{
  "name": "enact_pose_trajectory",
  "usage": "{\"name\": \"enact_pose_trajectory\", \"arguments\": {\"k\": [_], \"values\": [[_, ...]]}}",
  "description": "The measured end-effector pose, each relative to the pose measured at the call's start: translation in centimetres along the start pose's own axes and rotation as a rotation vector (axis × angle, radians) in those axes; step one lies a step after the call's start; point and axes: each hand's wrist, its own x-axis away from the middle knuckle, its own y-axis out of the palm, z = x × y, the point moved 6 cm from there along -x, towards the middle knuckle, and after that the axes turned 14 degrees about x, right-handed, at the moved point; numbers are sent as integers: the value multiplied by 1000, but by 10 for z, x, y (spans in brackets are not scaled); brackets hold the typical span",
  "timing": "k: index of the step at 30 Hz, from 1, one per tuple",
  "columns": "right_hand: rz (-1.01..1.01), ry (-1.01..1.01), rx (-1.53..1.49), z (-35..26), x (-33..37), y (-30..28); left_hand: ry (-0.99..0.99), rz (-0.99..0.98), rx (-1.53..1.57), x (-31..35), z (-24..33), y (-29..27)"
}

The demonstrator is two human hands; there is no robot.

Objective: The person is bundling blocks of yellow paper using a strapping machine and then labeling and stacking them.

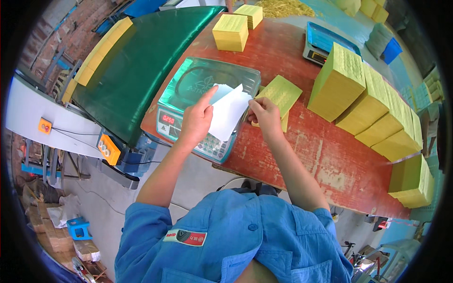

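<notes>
Folded white paper is held up over a digital scale with a see-through cover and a lit red display. My left hand grips the paper's left edge, index finger stretched along it and the other fingers curled in. At the paper's right corner my right hand pinches with thumb and fingertips. Just beyond the right hand, beside the scale, lies a low stack of yellow paper, partly covered by that hand. The paper hides part of the scale's platform and keypad.
Tall yellow paper stacks line the right side of the worn red table. Smaller yellow blocks stand at the far edge, and a second scale at the far right. A green conveyor belt runs along the left, with an orange button box.
</notes>
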Motion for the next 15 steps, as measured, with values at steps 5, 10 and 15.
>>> {"name": "enact_pose_trajectory", "arguments": {"k": [5, 10, 15], "values": [[112, -216, 336, -13, -11, 9, 178, -99, 37, 5, -6, 3], [172, -478, 571, -51, 9, 23, 276, -42, -109, 15, 18, 9], [2, -295, 294, -69, 0, 35, 297, -10, -240, 16, 30, 10]]}}
